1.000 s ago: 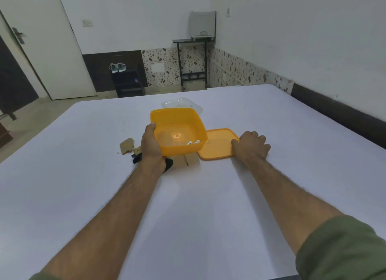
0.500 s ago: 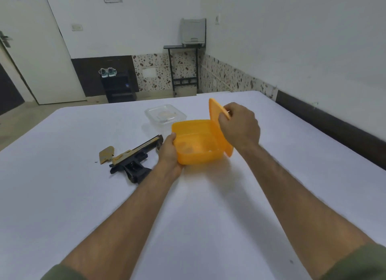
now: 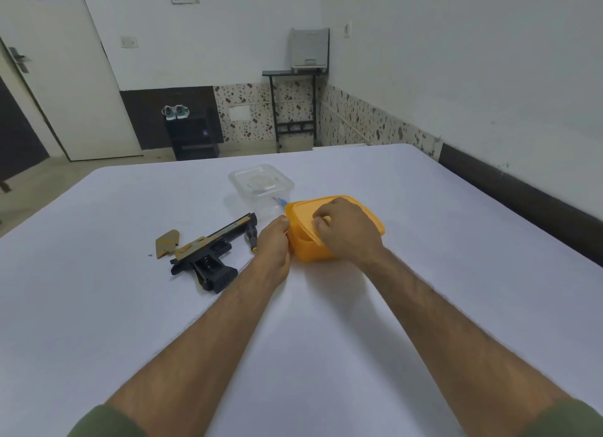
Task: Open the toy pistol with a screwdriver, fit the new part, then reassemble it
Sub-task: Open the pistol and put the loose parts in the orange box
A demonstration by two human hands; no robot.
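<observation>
The pistol [image 3: 208, 252] lies opened beside its loose panel [image 3: 167, 243] and the screwdriver [image 3: 251, 236], so refitting remains, while the left hand [image 3: 274, 237] grips the box [image 3: 313, 250] and right-hand [image 3: 346, 231] fingers pinch its lid [image 3: 365, 213].

A white tabletop [image 3: 424, 273] carries an orange box [image 3: 313, 252] with its orange lid [image 3: 365, 213] askew and a clear lidded container [image 3: 261, 182] just behind, while a white door [image 3: 65, 87], shoes [image 3: 175, 112] on a dark shelf [image 3: 192, 136] and a black stand [image 3: 293, 107] line the walls.
</observation>
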